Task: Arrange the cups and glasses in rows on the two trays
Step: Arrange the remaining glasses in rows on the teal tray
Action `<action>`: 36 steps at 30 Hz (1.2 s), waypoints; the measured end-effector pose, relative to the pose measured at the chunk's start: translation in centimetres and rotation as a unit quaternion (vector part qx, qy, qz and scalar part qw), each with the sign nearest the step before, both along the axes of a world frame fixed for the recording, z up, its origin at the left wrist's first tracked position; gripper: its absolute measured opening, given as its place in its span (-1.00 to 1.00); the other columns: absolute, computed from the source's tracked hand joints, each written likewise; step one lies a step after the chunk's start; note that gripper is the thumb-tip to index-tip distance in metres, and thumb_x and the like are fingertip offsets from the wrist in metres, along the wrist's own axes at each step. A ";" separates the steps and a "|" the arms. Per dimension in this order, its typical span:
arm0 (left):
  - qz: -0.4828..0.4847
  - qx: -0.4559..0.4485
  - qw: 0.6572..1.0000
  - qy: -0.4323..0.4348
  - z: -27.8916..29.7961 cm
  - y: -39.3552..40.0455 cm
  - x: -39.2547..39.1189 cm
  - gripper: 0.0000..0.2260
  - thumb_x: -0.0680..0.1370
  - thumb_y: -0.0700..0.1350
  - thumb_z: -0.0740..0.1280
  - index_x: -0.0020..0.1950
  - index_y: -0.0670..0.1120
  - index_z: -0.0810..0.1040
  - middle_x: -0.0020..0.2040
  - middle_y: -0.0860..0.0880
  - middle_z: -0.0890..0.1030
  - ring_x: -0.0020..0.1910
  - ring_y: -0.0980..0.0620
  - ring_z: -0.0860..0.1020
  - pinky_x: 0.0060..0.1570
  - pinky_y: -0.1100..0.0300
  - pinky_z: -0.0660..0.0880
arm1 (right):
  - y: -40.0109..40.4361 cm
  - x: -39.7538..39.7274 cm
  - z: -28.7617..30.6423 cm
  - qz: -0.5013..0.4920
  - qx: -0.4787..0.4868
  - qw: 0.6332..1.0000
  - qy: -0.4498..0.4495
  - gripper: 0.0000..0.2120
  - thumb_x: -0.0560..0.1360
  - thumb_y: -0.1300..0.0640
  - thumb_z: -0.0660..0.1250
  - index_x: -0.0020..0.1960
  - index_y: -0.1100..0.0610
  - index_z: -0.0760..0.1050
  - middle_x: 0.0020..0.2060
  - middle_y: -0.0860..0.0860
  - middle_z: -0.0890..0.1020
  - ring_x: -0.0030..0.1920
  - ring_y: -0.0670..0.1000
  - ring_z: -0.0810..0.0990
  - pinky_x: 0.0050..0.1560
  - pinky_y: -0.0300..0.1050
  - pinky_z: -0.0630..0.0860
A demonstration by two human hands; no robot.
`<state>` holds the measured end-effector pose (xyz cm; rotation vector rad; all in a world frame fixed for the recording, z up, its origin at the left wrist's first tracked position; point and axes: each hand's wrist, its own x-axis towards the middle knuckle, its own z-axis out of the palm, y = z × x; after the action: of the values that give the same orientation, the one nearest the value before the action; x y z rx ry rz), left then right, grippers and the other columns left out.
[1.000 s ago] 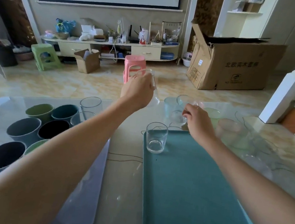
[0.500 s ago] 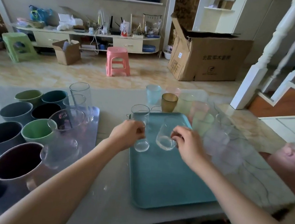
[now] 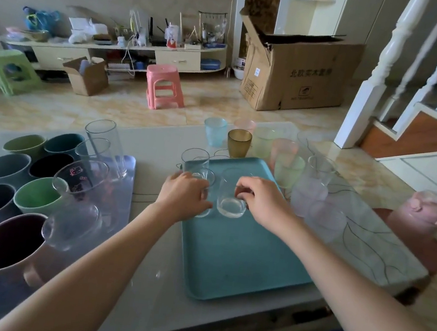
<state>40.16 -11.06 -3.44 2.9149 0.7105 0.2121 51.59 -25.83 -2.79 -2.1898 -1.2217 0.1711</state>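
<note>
A teal tray lies in the middle of the table. My left hand grips a small clear glass standing on the tray's far left part. My right hand holds a wider clear glass beside it, its base on the tray. Another clear glass stands at the tray's far left corner. On the left, a clear tray carries coloured cups and several clear glasses. Tinted cups and frosted glasses stand off the teal tray at its far and right sides.
A pink pitcher stands at the table's right edge. The table's near edge runs just below the teal tray. Beyond the table are a pink stool, a large cardboard box and a stair post.
Both hands came down from the far cups to the tray, each bringing a clear glass, and the glasses now rest on the teal tray. The camera tilted down.
</note>
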 end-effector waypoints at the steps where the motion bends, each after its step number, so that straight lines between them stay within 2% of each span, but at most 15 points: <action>1: 0.000 0.026 1.000 -0.014 0.0 -0.1 0.0 -0.77 0.47 0.14 0.25 -0.21 0.01 0.54 -0.10 0.05 0.62 0.03 0.09 0.46 0.34 0.05 0.26 | -0.1 0.1 0.2 -0.003 0.005 1.000 0.000 -0.87 0.48 0.33 0.24 -0.13 0.18 0.55 -0.17 0.06 0.62 -0.16 0.04 0.55 -0.15 -0.16 0.42; 2: 0.006 0.037 0.997 -0.065 0.2 -0.3 -0.1 -0.72 0.47 0.16 0.18 -0.23 0.01 0.54 -0.15 0.03 0.62 0.01 0.06 0.47 0.34 0.04 0.25 | -0.3 0.2 0.3 -0.007 0.009 1.000 0.001 -0.86 0.48 0.34 0.24 -0.14 0.18 0.55 -0.21 0.03 0.60 -0.20 0.02 0.53 -0.20 -0.18 0.41; 4: 0.053 0.010 0.978 -0.202 0.9 0.0 -0.1 -0.69 0.44 0.09 0.10 -0.19 -0.05 0.56 -0.17 -0.05 0.64 -0.04 -0.08 0.53 0.06 0.12 0.37 | -0.6 0.6 0.7 -0.012 0.017 1.000 0.003 -0.84 0.48 0.35 0.23 -0.15 0.17 0.54 -0.27 -0.03 0.56 -0.27 -0.03 0.49 -0.26 -0.20 0.38; 5: 0.086 -0.019 0.969 -0.230 1.3 0.7 0.2 -0.72 0.46 0.03 0.13 -0.12 -0.08 0.57 -0.11 -0.08 0.63 -0.03 -0.13 0.53 -0.04 0.12 0.40 | -0.7 0.8 0.9 -0.015 0.023 1.000 0.004 -0.84 0.48 0.34 0.23 -0.16 0.15 0.54 -0.28 -0.04 0.55 -0.28 -0.03 0.48 -0.25 -0.19 0.39; 7: 0.126 -0.094 0.973 -0.168 2.0 2.5 1.3 -0.76 0.47 -0.07 0.23 0.11 -0.03 0.53 0.12 -0.09 0.54 0.08 -0.15 0.50 0.02 0.05 0.48 | -0.9 1.1 1.3 -0.019 0.037 0.999 0.007 -0.84 0.47 0.34 0.24 -0.17 0.14 0.54 -0.32 -0.06 0.54 -0.32 -0.06 0.49 -0.24 -0.18 0.40; 9: 0.107 -0.155 0.981 -0.038 2.6 4.0 2.3 -0.59 0.44 -0.07 0.29 0.30 0.05 0.44 0.29 -0.09 0.36 0.17 -0.14 0.47 0.18 -0.01 0.47 | -1.0 1.4 1.6 -0.019 0.039 0.999 0.012 -0.84 0.48 0.35 0.23 -0.16 0.15 0.54 -0.30 -0.05 0.54 -0.34 -0.11 0.48 -0.24 -0.19 0.40; 11: 0.078 -0.147 0.984 0.065 2.5 5.0 3.1 -0.48 0.43 -0.06 0.34 0.39 0.05 0.35 0.34 -0.09 0.23 0.18 -0.14 0.46 0.25 0.00 0.43 | -1.1 1.7 1.8 -0.016 0.035 0.999 0.011 -0.83 0.49 0.34 0.23 -0.16 0.14 0.53 -0.26 -0.02 0.56 -0.32 -0.07 0.48 -0.21 -0.16 0.43; 15: 0.053 -0.102 0.982 0.151 2.0 5.9 4.6 -0.29 0.36 -0.08 0.48 0.46 0.02 0.26 0.35 -0.08 0.30 0.11 -0.15 0.52 0.00 0.01 0.59 | -1.2 2.8 1.6 -0.015 0.025 1.000 0.011 -0.83 0.48 0.35 0.23 -0.17 0.14 0.52 -0.25 0.01 0.58 -0.30 -0.03 0.49 -0.21 -0.17 0.42; 17: 0.048 -0.143 0.975 0.165 1.9 5.9 5.4 -0.22 0.33 -0.08 0.54 0.47 0.00 0.25 0.32 -0.09 0.40 0.09 -0.17 0.55 -0.11 -0.02 0.63 | -1.1 3.2 1.4 -0.019 0.024 0.999 0.008 -0.84 0.47 0.35 0.23 -0.17 0.16 0.53 -0.24 0.02 0.59 -0.28 0.00 0.51 -0.20 -0.16 0.43; 18: 0.046 -0.151 0.974 0.165 1.7 5.8 5.7 -0.23 0.32 -0.08 0.56 0.45 -0.02 0.27 0.31 -0.10 0.43 0.11 -0.18 0.55 -0.08 -0.04 0.63 | -1.0 3.3 1.3 -0.020 0.021 1.000 0.008 -0.84 0.47 0.35 0.23 -0.16 0.16 0.53 -0.23 0.02 0.59 -0.26 0.01 0.51 -0.18 -0.14 0.44; 21: 0.035 -0.110 0.980 0.163 0.7 5.9 6.8 -0.31 0.32 -0.08 0.56 0.38 -0.10 0.36 0.30 -0.13 0.48 0.22 -0.17 0.49 0.18 -0.01 0.50 | -0.9 3.4 0.8 -0.015 0.006 1.000 0.017 -0.83 0.48 0.35 0.22 -0.15 0.15 0.53 -0.21 0.01 0.60 -0.24 -0.01 0.52 -0.16 -0.13 0.45; 24: 0.040 -0.095 0.978 0.179 0.2 6.3 7.6 -0.34 0.34 -0.08 0.56 0.36 -0.15 0.38 0.33 -0.11 0.47 0.28 -0.14 0.45 0.25 0.05 0.43 | -0.9 3.3 0.6 -0.006 -0.004 1.000 0.018 -0.80 0.49 0.32 0.22 -0.17 0.08 0.52 -0.23 -0.04 0.60 -0.23 -0.03 0.54 -0.15 -0.12 0.47; 28: 0.042 -0.074 0.979 0.187 0.3 6.9 7.9 -0.38 0.36 -0.06 0.54 0.34 -0.16 0.41 0.31 -0.12 0.48 0.29 -0.14 0.44 0.26 0.02 0.42 | -0.7 2.6 0.5 0.029 -0.017 0.999 0.029 -0.83 0.49 0.35 0.22 -0.13 0.14 0.54 -0.25 -0.06 0.56 -0.31 -0.18 0.48 -0.20 -0.22 0.37; 32: 0.047 -0.062 0.979 0.189 0.3 7.2 8.2 -0.42 0.37 -0.06 0.53 0.32 -0.16 0.42 0.28 -0.12 0.50 0.26 -0.15 0.45 0.22 0.02 0.44 | -0.7 1.8 0.7 0.064 -0.026 0.997 0.038 -0.84 0.46 0.38 0.22 -0.09 0.22 0.56 -0.28 -0.11 0.50 -0.32 -0.27 0.45 -0.30 -0.48 0.31; 36: 0.066 -0.063 0.981 0.171 0.2 7.3 8.2 -0.51 0.39 -0.08 0.50 0.25 -0.20 0.45 0.23 -0.16 0.52 0.21 -0.16 0.47 0.12 0.05 0.45 | -0.4 0.6 0.5 0.102 -0.030 0.994 0.039 -0.85 0.46 0.37 0.23 -0.09 0.24 0.56 -0.28 -0.10 0.51 -0.32 -0.31 0.43 -0.27 -0.50 0.33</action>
<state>48.37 -3.72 -3.25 2.8118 0.9289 -0.3175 52.24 -26.27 -2.26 -2.0864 -1.4108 0.3775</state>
